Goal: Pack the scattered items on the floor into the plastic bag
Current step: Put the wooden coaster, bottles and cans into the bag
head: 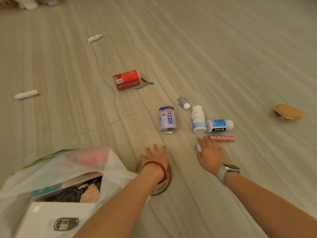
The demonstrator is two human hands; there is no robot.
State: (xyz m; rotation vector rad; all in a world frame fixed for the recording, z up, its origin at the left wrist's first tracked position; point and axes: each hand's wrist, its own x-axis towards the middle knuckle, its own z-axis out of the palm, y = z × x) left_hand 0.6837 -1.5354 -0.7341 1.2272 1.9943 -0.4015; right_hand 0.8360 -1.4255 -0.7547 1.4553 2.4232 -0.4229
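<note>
right hand [210, 154] reaches forward, fingers fairly straight and slightly apart; a small pale blue-white object [198, 147] sits at the thumb side, touching it, but whether it is pinched cannot be told. left hand [155, 156] lies flat, fingers straight and lightly spread, holding nothing, over a round floor fitting [165, 183]. just past the right fingertips at 1 o'clock lies a pink spotted tube [222, 138]; beyond it at 12 two white bottles [199, 119], one blue-labelled [219, 125], touching. a pale blue can [167, 119] lies at 11 o'clock, a small clear bottle [183, 102] further out. a red can [127, 79] with metal clippers [144, 82] against it, well apart at 10 o'clock. two white rolled tubes [26, 94] [94, 38] far left. a tan round thing [288, 112] at 2 o'clock. the plastic bag [56, 182] sits open at 8 o'clock, already holding flat packets. judgement: early-to-middle; most loose items remain on the floor.
</note>
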